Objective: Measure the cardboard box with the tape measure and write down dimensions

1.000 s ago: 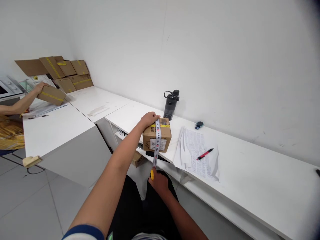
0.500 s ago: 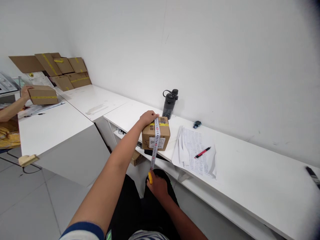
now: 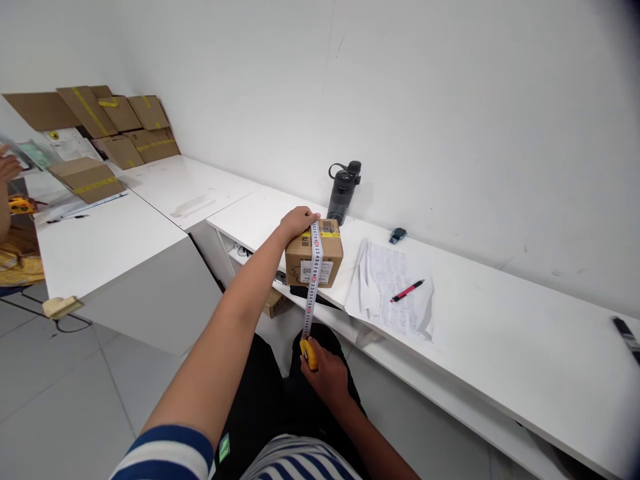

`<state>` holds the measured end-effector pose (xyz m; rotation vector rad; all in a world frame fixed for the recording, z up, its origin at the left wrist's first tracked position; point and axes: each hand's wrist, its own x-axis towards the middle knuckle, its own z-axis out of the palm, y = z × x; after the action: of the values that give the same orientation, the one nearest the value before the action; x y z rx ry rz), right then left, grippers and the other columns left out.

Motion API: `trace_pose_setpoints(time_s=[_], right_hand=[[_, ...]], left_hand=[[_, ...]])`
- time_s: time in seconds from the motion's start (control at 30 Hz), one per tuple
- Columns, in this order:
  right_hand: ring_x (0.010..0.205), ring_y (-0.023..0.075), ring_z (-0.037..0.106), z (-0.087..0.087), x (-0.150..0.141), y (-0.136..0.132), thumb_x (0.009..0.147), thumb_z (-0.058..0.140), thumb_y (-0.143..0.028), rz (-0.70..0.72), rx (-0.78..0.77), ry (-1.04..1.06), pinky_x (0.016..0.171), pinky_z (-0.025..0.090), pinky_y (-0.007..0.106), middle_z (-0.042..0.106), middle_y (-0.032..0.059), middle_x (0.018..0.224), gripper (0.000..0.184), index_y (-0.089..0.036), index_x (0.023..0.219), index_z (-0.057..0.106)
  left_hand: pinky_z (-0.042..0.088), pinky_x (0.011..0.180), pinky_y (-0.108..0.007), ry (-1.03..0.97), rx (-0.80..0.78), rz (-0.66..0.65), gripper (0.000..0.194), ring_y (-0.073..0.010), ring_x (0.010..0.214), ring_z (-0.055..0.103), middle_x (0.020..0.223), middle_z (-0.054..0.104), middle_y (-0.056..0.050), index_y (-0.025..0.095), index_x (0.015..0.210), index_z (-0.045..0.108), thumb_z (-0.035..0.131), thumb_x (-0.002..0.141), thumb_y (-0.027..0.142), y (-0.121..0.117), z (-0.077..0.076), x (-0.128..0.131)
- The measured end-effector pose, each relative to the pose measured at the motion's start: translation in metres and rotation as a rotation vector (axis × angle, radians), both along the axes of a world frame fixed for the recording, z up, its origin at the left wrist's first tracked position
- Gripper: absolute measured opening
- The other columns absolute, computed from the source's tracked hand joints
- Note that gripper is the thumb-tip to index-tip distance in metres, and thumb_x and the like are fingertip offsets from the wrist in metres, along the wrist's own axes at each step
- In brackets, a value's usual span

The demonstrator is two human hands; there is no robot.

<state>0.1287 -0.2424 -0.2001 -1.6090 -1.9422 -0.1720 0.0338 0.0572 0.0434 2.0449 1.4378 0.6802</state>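
Note:
A small cardboard box (image 3: 295,257) with yellow tape and a white label stands at the front edge of the white table. The white blade of a tape measure (image 3: 311,357) runs over its top and down past its front. My left hand (image 3: 300,220) is closed on the blade's end at the box's far top edge; its fingertips are partly hidden. Low in front of the box, above my knee, my right hand (image 3: 327,375) grips the yellow case of the tape measure.
A black water bottle (image 3: 343,193) stands behind the box. Papers (image 3: 385,287) with a red pen (image 3: 407,291) lie to its right, near a small dark object (image 3: 398,235). At left are a co-worker's hand (image 3: 7,167), a carton (image 3: 87,179) and stacked cartons (image 3: 150,143).
My view has shifted slightly. My right hand has turned a little, showing more of the yellow case. The co-worker's hand has left the carton, which now sits tilted differently.

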Motion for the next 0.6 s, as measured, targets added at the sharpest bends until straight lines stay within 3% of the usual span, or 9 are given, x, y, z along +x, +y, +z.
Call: trace_pose_setpoints(time_s=[0.2, 0.6], right_hand=[[0.057, 0.0152, 0.059, 0.016, 0.005, -0.007, 0.089, 0.052, -0.038, 0.020, 0.178, 0.050, 0.060, 0.038, 0.027, 0.067, 0.0022, 0.070, 0.036, -0.014, 0.113, 0.061], [0.060, 0.0159, 0.061, 0.051, 0.008, -0.009, 0.085, 0.060, -0.034, 0.015, 0.317, 0.147, 0.062, 0.045, 0.027, 0.068, 0.0033, 0.070, 0.036, -0.013, 0.115, 0.059]], left_hand=[[0.041, 0.064, -0.028, -0.015, 0.012, -0.009, 0.034, -0.0168, 0.070, 0.058, 0.081, 0.068, -0.005, 0.018, 0.076, 0.057, 0.053, 0.086, 0.051, -0.001, -0.001, 0.000], [0.041, 0.063, -0.028, -0.037, -0.018, -0.007, 0.033, -0.0169, 0.070, 0.059, 0.082, 0.068, -0.004, 0.019, 0.076, 0.056, 0.053, 0.086, 0.051, -0.003, 0.000, 0.000]])
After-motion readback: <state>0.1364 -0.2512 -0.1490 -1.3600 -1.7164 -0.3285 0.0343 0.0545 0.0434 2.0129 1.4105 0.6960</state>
